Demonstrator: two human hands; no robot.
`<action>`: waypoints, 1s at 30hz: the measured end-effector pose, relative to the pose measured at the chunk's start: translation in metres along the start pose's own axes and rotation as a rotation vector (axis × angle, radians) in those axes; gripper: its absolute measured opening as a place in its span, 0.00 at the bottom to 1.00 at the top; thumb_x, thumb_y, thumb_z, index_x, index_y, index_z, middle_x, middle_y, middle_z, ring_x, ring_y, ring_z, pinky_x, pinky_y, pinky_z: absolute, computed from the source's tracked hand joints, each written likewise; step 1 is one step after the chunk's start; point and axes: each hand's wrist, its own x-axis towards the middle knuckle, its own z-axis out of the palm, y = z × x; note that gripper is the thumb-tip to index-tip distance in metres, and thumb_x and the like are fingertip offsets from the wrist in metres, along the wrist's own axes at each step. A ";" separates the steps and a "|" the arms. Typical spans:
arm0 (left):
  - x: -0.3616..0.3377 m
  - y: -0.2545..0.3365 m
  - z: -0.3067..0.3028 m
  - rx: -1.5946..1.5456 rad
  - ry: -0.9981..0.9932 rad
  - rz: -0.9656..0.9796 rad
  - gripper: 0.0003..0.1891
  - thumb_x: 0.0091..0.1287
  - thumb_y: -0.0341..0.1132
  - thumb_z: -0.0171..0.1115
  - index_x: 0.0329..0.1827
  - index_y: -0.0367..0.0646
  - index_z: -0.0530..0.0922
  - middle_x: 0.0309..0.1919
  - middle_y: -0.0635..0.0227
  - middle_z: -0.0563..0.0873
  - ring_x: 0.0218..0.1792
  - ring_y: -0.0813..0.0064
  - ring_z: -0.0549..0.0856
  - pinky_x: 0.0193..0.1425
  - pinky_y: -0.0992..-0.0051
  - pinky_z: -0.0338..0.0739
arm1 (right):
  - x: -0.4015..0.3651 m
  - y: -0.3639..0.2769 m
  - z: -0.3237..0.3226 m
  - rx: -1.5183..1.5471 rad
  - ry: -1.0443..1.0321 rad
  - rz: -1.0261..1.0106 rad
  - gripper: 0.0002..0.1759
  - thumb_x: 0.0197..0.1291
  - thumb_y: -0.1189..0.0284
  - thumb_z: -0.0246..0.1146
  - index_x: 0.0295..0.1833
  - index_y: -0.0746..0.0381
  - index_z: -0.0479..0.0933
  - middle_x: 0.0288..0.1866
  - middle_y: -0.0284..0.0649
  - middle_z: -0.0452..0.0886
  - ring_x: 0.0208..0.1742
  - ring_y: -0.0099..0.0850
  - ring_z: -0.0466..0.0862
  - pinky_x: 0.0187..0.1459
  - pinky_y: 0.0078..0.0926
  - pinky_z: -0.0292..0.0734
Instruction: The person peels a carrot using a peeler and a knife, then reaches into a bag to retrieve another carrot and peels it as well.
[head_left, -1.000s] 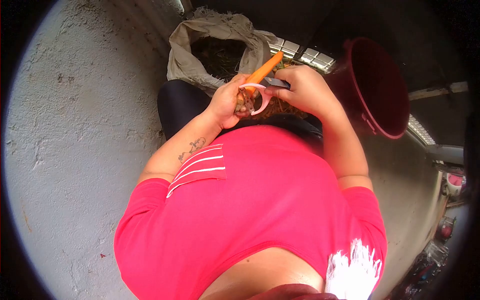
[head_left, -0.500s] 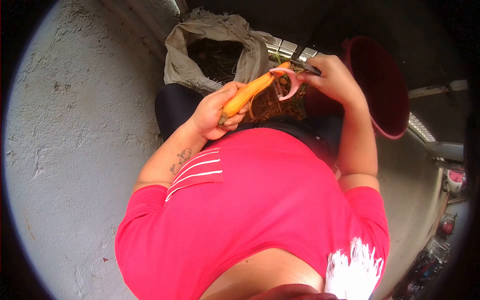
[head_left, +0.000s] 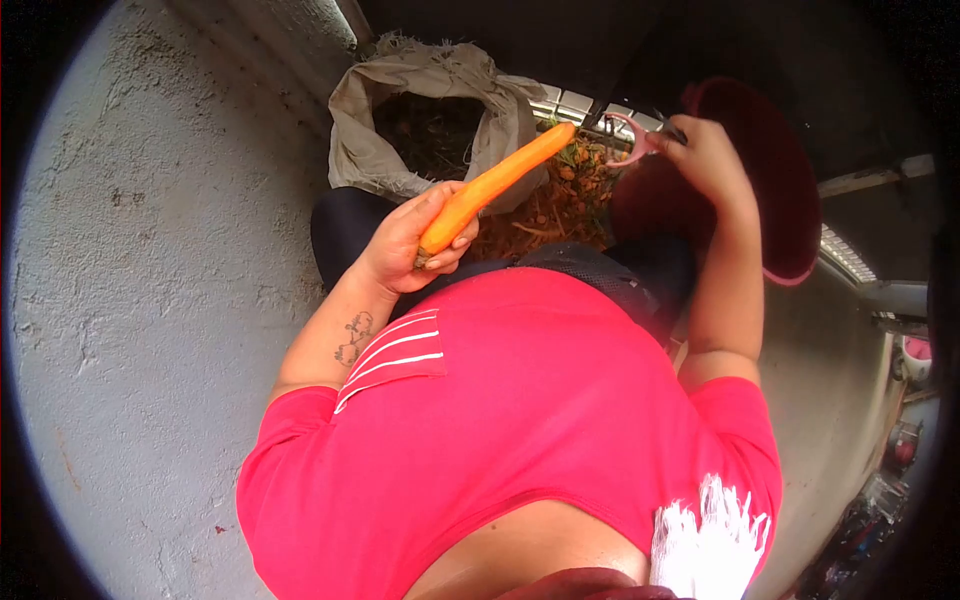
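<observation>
The left hand [head_left: 405,245] was clenched round the thick, stubby end of the carrot [head_left: 500,180], fingers wrapped over it and thumb underneath, and the carrot jutted up and away from the body at a slant, its narrow tip out over the sack [head_left: 350,140]. Gripped by one end like that, nearly the whole bright length stood bare and clear of the fingers, which looked like the point of the hold: skin kept out of a blade's way. And the right hand [head_left: 705,160] was up and off to the side, closed on the handle of a pink peeler [head_left: 628,135], with the peeler's loop well apart from the carrot's tip and touching nothing. Below the two hands, between the knees, lay a heap of orange peelings [head_left: 560,200], so the carrot hung right above where scraps would drop. The sack sat open just beyond, dark stuff inside that I couldn't make out. A dark red bucket [head_left: 790,170] stood close behind the right hand, near enough to crowd that wrist. A dark trouser leg [head_left: 340,225] showed under the left forearm, rough grey concrete [head_left: 150,250] spread out to the left, and the red shirt [head_left: 500,400] filled the near view, hiding the lap beneath the hands.
</observation>
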 end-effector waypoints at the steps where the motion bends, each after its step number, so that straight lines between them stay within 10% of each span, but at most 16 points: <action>1: 0.005 -0.002 -0.003 0.005 -0.034 0.017 0.26 0.76 0.55 0.52 0.62 0.42 0.71 0.32 0.66 0.74 0.18 0.85 0.69 0.21 0.86 0.63 | -0.008 -0.006 0.003 0.077 0.047 -0.015 0.15 0.57 0.64 0.70 0.39 0.67 0.83 0.30 0.54 0.83 0.32 0.42 0.86 0.36 0.37 0.75; 6: 0.032 -0.030 -0.011 0.007 0.045 0.058 0.23 0.76 0.51 0.55 0.62 0.42 0.72 0.59 0.60 0.80 0.32 0.79 0.82 0.29 0.84 0.74 | -0.046 -0.057 0.064 0.175 -0.033 -0.117 0.09 0.55 0.69 0.67 0.36 0.65 0.82 0.35 0.55 0.83 0.38 0.54 0.84 0.41 0.46 0.77; 14: 0.030 -0.048 -0.015 0.301 0.283 0.068 0.21 0.75 0.50 0.56 0.60 0.42 0.74 0.38 0.70 0.78 0.31 0.80 0.83 0.31 0.85 0.74 | -0.067 -0.095 0.088 -0.093 0.080 -0.156 0.08 0.55 0.74 0.67 0.39 0.66 0.79 0.41 0.50 0.82 0.48 0.50 0.81 0.47 0.45 0.77; 23: 0.020 -0.041 -0.025 0.016 0.090 0.100 0.20 0.77 0.48 0.54 0.57 0.39 0.75 0.45 0.64 0.81 0.29 0.80 0.80 0.32 0.82 0.75 | -0.076 -0.102 0.082 0.112 -0.068 -0.190 0.09 0.57 0.74 0.66 0.42 0.66 0.80 0.40 0.50 0.82 0.48 0.51 0.81 0.48 0.44 0.77; 28: 0.014 -0.038 -0.024 0.375 0.199 0.180 0.18 0.77 0.45 0.55 0.55 0.38 0.77 0.45 0.64 0.81 0.29 0.80 0.79 0.32 0.82 0.75 | -0.063 -0.086 0.080 0.037 0.515 -0.424 0.13 0.60 0.76 0.63 0.52 0.63 0.79 0.45 0.52 0.83 0.46 0.54 0.82 0.49 0.45 0.77; 30: 0.013 -0.034 -0.020 0.708 0.255 0.311 0.16 0.75 0.43 0.57 0.52 0.37 0.78 0.43 0.64 0.81 0.29 0.79 0.79 0.33 0.81 0.75 | -0.066 -0.078 0.075 0.275 0.322 -0.088 0.17 0.67 0.72 0.60 0.59 0.66 0.74 0.47 0.52 0.83 0.45 0.51 0.82 0.46 0.43 0.77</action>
